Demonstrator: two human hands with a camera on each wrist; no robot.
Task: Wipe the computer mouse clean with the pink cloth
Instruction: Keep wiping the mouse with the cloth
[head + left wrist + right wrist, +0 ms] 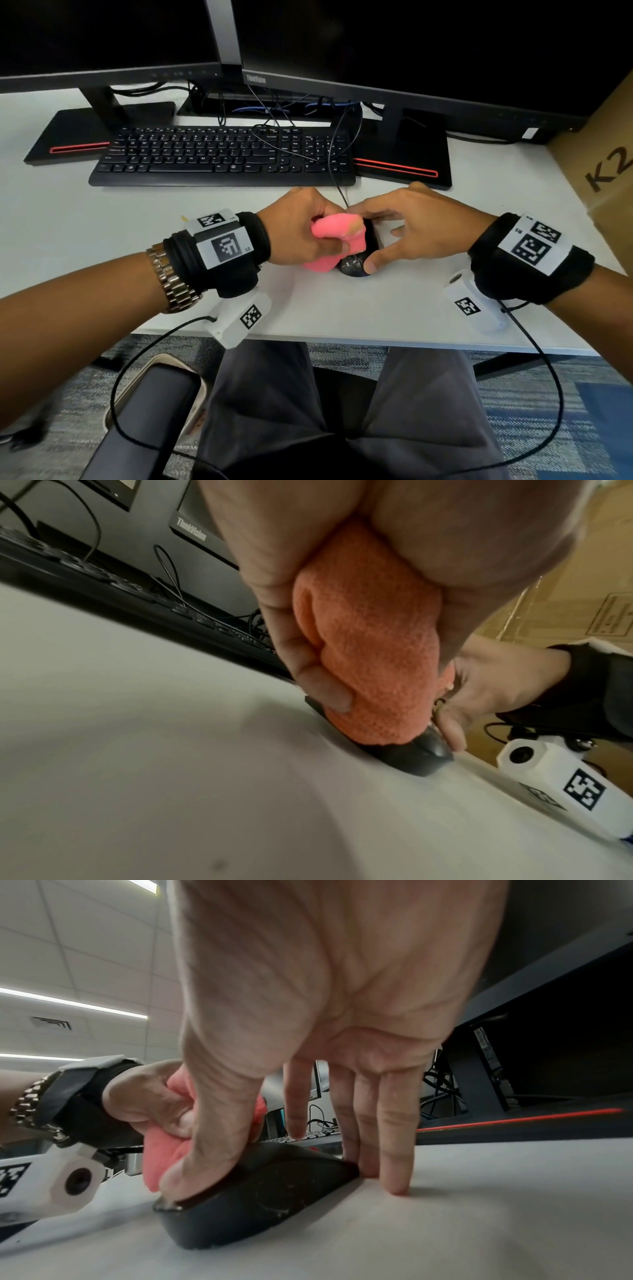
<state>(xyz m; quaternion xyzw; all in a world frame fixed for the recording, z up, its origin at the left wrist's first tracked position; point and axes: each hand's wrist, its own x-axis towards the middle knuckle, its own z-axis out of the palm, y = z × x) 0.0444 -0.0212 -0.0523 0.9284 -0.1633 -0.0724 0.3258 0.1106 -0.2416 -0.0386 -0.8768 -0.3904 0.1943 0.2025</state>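
Note:
The black computer mouse [352,265] sits on the white desk [102,222], mostly hidden under both hands. My left hand [337,240] grips the bunched pink cloth [329,233] and presses it against the mouse's left side. In the left wrist view the cloth [369,656] looks orange and meets the mouse [411,756] at its lower end. My right hand [368,240] pinches the mouse. Its thumb [192,1164] is on the near left edge of the mouse [267,1191] and its fingers [394,1150] stand against the far right side, tips on the desk.
A black keyboard [219,157] lies just beyond the hands, with the mouse cable [337,154] running across it. Two monitor bases [400,161] and dark screens stand behind. A cardboard box [609,154] is at the right. The desk's front edge [342,337] is close to my lap.

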